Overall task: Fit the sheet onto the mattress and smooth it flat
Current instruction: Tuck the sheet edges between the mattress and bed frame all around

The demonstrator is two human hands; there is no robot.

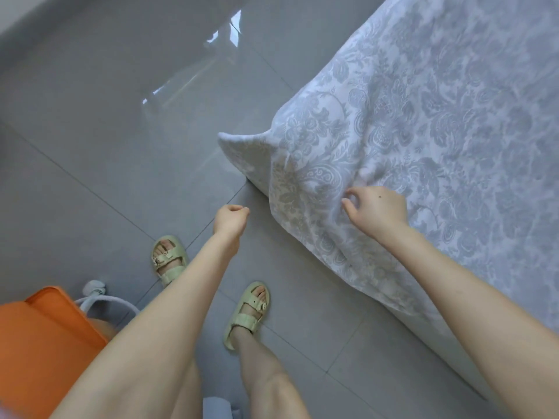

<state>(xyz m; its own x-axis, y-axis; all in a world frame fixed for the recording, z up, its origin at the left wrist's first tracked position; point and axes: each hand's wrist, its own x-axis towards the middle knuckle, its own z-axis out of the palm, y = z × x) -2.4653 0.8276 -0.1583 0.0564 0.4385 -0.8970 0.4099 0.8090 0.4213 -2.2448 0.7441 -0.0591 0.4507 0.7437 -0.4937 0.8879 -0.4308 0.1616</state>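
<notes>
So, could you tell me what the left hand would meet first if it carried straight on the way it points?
Probably the floral sheet, at its loose hanging corner; the left hand is over grey floor tiles with nothing between, though depth is uncertain.

No text or label can be read anywhere.

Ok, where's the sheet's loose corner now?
Head view, centre: the sheet corner juts out over the floor, beyond the left hand, left of the right hand.
</notes>
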